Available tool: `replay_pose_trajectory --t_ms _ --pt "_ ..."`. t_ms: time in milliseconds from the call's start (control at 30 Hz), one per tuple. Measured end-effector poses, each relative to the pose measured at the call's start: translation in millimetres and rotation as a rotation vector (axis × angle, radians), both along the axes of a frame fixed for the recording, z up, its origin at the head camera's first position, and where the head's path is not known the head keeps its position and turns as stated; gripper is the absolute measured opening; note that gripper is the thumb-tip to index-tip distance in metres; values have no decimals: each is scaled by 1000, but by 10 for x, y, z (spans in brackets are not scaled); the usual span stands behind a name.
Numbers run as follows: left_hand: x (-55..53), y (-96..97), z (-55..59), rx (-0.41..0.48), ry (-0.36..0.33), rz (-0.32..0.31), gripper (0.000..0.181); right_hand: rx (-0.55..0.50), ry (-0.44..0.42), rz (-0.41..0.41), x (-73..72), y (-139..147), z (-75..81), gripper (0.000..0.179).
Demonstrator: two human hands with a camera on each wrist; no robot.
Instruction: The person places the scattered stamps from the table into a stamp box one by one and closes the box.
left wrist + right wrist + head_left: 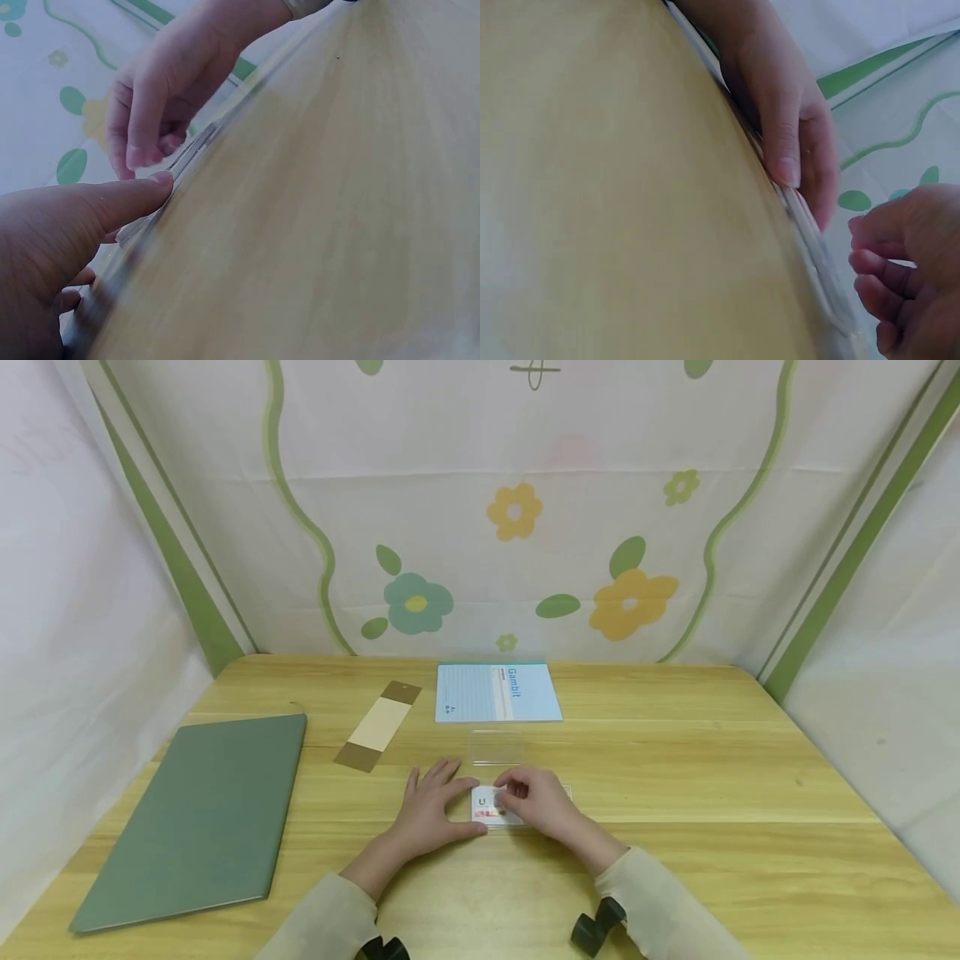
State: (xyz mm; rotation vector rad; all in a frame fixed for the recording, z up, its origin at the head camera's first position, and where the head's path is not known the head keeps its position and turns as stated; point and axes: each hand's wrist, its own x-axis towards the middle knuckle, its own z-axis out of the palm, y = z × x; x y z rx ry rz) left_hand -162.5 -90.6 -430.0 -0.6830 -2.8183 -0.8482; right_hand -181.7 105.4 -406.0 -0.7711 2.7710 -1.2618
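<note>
A flat, clear plastic case (489, 826) lies on the table with a white card (483, 808) bearing a "U" and red print inside or on it. My left hand (431, 810) holds its left end, thumb at the near edge and forefinger at the far corner. Above the case, my right hand (536, 797) hovers with curled fingers. In the right wrist view no thing shows between the fingertips of my right hand (907, 262). The right hand covers part of the card. Just behind the case lies a clear flat plastic piece (496, 748).
A light blue notebook (472, 693) marked "Gambit" lies at the back. To its left is a brown and cream card strip (378, 725). A green folder (202, 810) lies at the left of the wooden table (712, 760). A flowered curtain (450, 460) hangs behind.
</note>
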Motion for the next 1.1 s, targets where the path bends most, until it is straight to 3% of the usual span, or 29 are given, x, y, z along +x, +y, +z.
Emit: replay_pose_trajectory --t_ms 233,400,767,1100 --pt "-1 -5 0 5 3 -4 62 -111 -46 -72 -39 185 218 14" --pt "7 -2 5 12 -4 -7 62 -129 -90 -110 -48 395 273 18" --pt "15 -3 23 14 -3 -10 62 -162 -134 -152 -115 805 70 23" --pt "9 -6 23 12 -4 -7 62 -112 -149 -200 -122 872 -144 15"
